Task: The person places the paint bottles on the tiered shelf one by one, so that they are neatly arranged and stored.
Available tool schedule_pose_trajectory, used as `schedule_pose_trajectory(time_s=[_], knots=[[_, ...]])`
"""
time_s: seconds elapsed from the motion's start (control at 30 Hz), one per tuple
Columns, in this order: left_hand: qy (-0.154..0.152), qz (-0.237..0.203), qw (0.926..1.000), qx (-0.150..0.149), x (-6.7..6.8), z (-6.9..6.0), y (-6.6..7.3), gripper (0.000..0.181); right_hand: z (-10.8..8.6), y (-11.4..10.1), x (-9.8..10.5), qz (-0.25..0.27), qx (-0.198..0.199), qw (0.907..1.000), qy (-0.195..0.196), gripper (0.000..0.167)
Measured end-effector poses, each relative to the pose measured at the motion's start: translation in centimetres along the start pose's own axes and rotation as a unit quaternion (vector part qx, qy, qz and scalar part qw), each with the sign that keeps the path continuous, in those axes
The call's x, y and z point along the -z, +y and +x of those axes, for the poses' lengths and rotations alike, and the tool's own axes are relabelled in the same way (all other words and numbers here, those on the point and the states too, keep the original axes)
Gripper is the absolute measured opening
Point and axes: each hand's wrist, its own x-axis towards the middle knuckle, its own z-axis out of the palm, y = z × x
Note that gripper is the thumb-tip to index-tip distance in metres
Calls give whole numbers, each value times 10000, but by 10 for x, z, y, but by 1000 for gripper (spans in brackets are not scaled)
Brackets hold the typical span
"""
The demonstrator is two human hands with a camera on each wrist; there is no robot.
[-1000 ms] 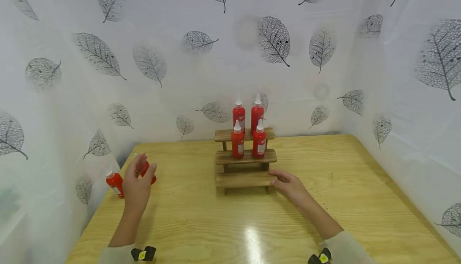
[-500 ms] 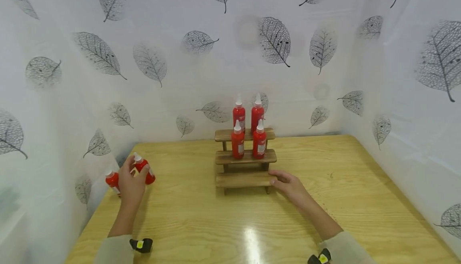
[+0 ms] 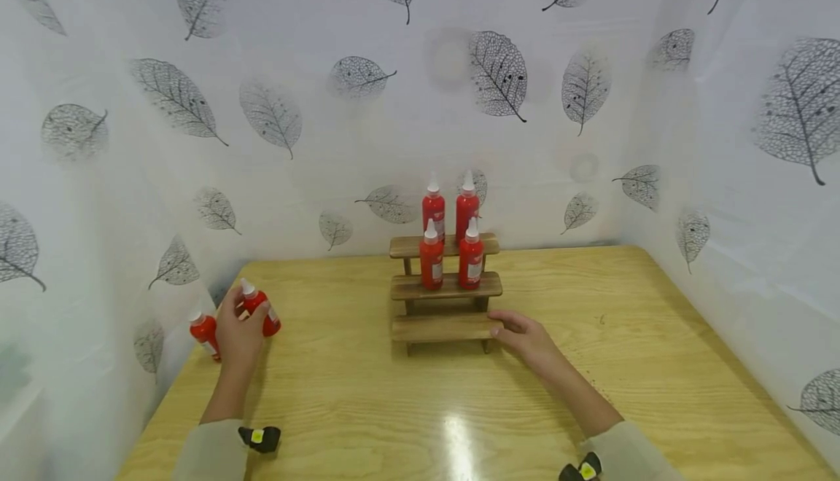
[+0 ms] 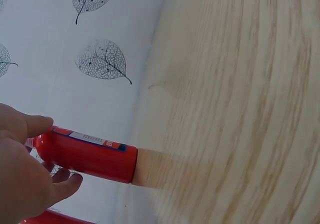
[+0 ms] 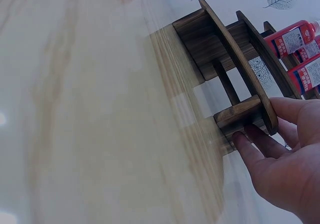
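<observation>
At the left of the table, my left hand (image 3: 240, 331) grips a red squeeze bottle (image 3: 262, 312) with a white pointed cap. Thumb and fingers wrap its upper part in the left wrist view, where the bottle (image 4: 92, 155) shows its label and its base is at the table. Another red bottle (image 3: 205, 331) stands just left of that hand, partly hidden by it. My right hand (image 3: 530, 339) holds the right end of the lowest step of a three-step wooden stand (image 3: 440, 329). Its fingertips reach under that step (image 5: 240, 115) in the right wrist view.
Two red bottles (image 3: 432, 262) stand on the middle step and two more (image 3: 467, 208) on the top step. A white curtain with leaf prints (image 3: 367, 131) surrounds the wooden table (image 3: 354, 408) at the back and sides.
My left hand has shifted slightly left, and its fingers have closed round the right one of the two loose bottles. The right hand stays on the stand.
</observation>
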Motion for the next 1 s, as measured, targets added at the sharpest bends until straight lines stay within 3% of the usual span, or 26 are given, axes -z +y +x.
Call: schedule_pose_trajectory(time_s=[0.27,0.53,0.67,1.0], knots=[[100,-83,9999,56,0,0,-5,58,-1,-1,0,94,29,9999,-122,51],[177,-66,9997,180,-4,-1,-1,57,-1,-1,0,126,16,9999,-110,51],[-113,-113,9998,-79,-8,-6,6,59,-1,-1,1,120,16,9999,-102,50],[-914,-522,9927,-592,-32,-39,48,59,-1,-2,0,148,-27,9999,-49,50]])
